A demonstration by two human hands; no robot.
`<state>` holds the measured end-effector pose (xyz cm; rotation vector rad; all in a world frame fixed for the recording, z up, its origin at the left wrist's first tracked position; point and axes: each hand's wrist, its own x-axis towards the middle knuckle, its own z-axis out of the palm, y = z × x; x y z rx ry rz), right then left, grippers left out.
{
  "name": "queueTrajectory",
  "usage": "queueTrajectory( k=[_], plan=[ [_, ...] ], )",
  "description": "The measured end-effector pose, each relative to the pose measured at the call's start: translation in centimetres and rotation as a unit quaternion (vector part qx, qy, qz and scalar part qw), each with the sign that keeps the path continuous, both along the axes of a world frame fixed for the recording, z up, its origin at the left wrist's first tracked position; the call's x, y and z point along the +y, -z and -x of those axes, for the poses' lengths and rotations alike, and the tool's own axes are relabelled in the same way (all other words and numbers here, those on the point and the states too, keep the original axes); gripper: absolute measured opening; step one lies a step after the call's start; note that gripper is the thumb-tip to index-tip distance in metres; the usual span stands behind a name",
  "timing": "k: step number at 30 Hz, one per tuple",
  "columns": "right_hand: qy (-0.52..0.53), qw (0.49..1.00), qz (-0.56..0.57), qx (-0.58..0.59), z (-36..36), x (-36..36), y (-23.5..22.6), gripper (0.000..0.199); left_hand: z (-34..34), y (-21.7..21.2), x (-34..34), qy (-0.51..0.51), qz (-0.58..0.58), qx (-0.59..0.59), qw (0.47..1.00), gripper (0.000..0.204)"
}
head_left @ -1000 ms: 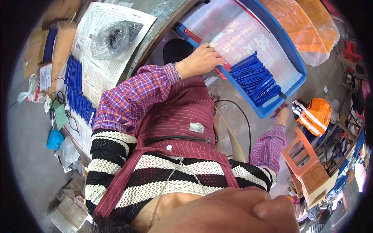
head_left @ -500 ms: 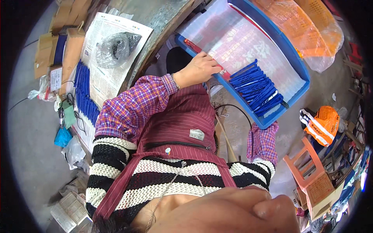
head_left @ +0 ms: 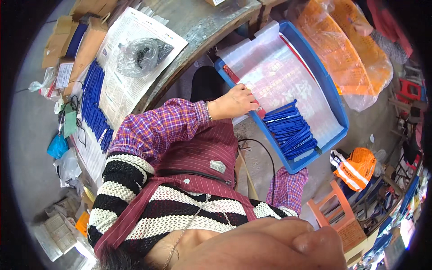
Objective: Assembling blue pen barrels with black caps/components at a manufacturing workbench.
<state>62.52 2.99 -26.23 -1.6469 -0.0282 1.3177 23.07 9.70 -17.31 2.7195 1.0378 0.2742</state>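
My left hand [head_left: 233,102] is closed over the near left rim of a shallow blue plastic tray [head_left: 279,155], its fingers curled inside the edge. The tray is held at waist height, in front of me and to the right. White translucent sheeting [head_left: 265,58] with faint print lines it, with red showing along the edges. A bundle of slim blue sticks [head_left: 290,130] lies on the sheeting at the near end. Of my right arm only the plaid sleeve [head_left: 290,186] shows, running up to the tray's near corner; the tray hides the hand.
On the workbench [head_left: 211,27] at left lie newspaper [head_left: 130,94], a clear plastic bag [head_left: 139,56] and more blue sticks [head_left: 93,99]. Orange crates [head_left: 333,49] under plastic stand beyond the tray. Another person's hand [head_left: 363,29] is beside them. An orange stool [head_left: 333,204] stands at right.
The view has turned, so the tray and stool sit lower and more of the bench shows. Another person has come into view at the upper right. My left hand keeps its hold on the rim.
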Motion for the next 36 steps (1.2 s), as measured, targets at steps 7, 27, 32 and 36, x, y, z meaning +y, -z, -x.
queueTrajectory(
  k=[7,27,32,36],
  plan=[
    [-0.003,0.999,-0.014,-0.04,-2.1,-0.2,-3.6,0.023,0.2,-0.4,-1.0,-0.017,0.034,-0.039,0.999,0.021],
    [-0.095,0.991,-0.095,0.003,-0.1,0.4,-10.7,0.01,2.0,-6.8,-0.8,-0.051,0.102,-0.151,0.982,0.027],
    [-0.082,0.991,-0.093,-0.051,-2.8,0.0,-9.7,0.037,5.1,-13.6,0.0,-0.044,0.075,-0.167,0.982,0.016],
    [-0.115,0.963,-0.113,-0.217,-1.2,1.0,-12.7,0.038,10.8,-16.6,0.9,-0.115,0.04,-0.174,0.977,0.014]
  ],
)
